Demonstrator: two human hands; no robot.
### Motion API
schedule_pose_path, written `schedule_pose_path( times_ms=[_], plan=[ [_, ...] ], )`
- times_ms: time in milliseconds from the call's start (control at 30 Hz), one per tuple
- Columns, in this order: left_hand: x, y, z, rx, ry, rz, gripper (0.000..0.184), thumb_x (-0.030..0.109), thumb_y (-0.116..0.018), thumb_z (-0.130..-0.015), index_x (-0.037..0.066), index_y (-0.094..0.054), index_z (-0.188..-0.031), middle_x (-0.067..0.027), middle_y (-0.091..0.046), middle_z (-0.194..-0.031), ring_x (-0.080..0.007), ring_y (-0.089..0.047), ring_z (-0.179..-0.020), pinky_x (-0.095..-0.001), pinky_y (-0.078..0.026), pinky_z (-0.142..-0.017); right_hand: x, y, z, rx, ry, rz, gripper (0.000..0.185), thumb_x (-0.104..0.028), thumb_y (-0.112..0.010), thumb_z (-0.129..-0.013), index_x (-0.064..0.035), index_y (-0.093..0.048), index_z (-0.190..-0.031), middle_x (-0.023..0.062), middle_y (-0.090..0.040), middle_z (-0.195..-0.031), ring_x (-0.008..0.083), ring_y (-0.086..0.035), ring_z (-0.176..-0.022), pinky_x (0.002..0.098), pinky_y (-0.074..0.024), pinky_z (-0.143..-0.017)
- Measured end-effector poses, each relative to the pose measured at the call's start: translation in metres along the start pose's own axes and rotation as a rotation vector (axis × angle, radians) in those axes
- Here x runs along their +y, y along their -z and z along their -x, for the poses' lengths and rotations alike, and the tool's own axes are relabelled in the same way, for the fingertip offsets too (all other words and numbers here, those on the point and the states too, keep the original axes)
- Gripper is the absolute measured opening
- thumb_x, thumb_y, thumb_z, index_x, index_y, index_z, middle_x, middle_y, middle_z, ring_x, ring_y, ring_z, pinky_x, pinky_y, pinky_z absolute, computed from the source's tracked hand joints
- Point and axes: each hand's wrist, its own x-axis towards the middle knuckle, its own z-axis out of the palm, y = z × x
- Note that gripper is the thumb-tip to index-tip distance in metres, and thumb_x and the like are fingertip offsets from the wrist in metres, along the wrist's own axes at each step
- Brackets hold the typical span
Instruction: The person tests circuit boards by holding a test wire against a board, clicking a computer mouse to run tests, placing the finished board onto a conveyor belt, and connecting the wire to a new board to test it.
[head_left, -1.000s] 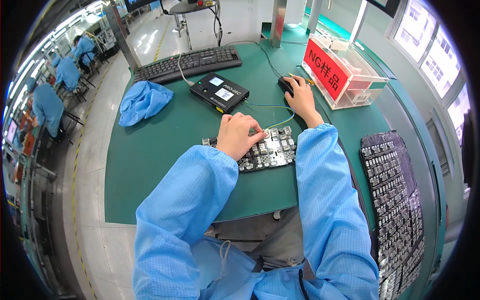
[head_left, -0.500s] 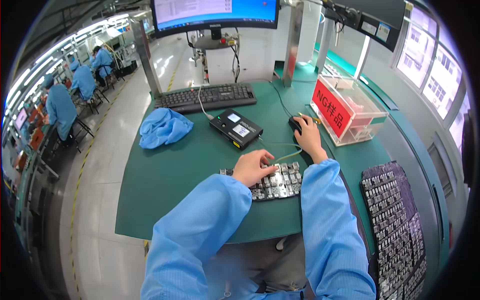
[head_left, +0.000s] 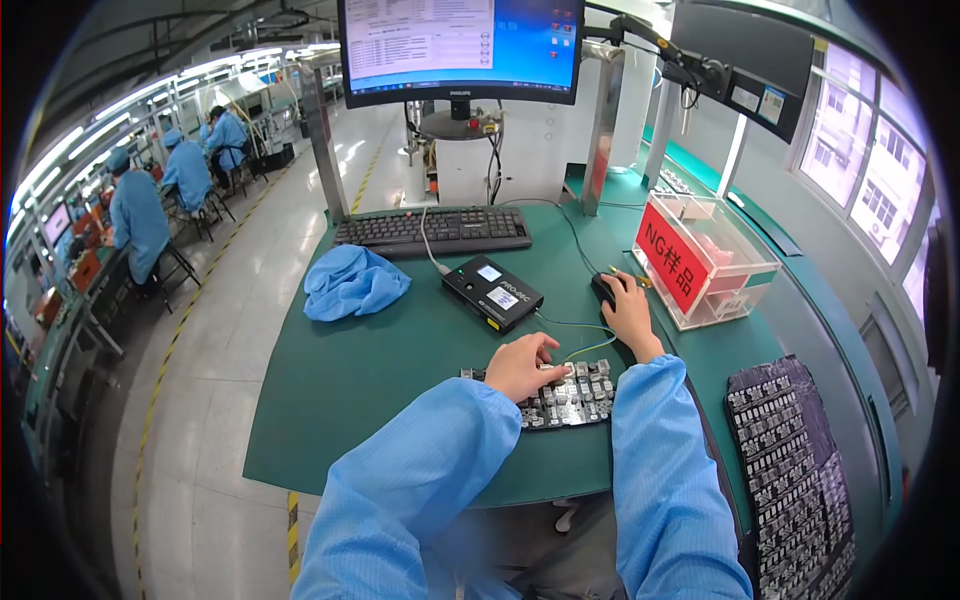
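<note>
My left hand rests over a tray of small metal-cased circuit modules, thumb and fingers bent together at its upper edge. Whatever the fingertips pinch is too small or hidden to name. A thin yellow-green cable loops from a black tester box with a lit little screen down towards those fingertips. To the right, my right hand is closed over a black computer mouse, its fingers lying along the top.
A keyboard lies below a lit monitor. A crumpled blue cloth sits left of the tester. At right are a clear box with a red label and a larger tray of modules. Co-workers sit far left.
My view has tilted up, so the bench appears lower and more of the monitor shows. Both hands keep their places, left at the modules and right on the mouse.
</note>
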Motion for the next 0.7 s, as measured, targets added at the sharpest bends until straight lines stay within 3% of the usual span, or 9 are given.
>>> schedule_pose_path(
  times_ms=[700],
  plan=[
    [-0.0012,0.0007,-0.0008,-0.01,0.042,0.068,0.06,0.037,-0.08,-0.072,0.005,-0.056,-0.117,-0.0067,-0.063,-0.088,-0.0152,-0.06,-0.076,-0.0288,-0.051,-0.072,-0.0001,0.001,-0.0012,-0.035,-0.021,0.008,0.05,-0.012,-0.063,-0.076,-0.0162,-0.055,-0.125,0.0158,-0.047,-0.132,0.0385,-0.055,-0.101,0.0449,-0.0464,-0.089]
  ],
)
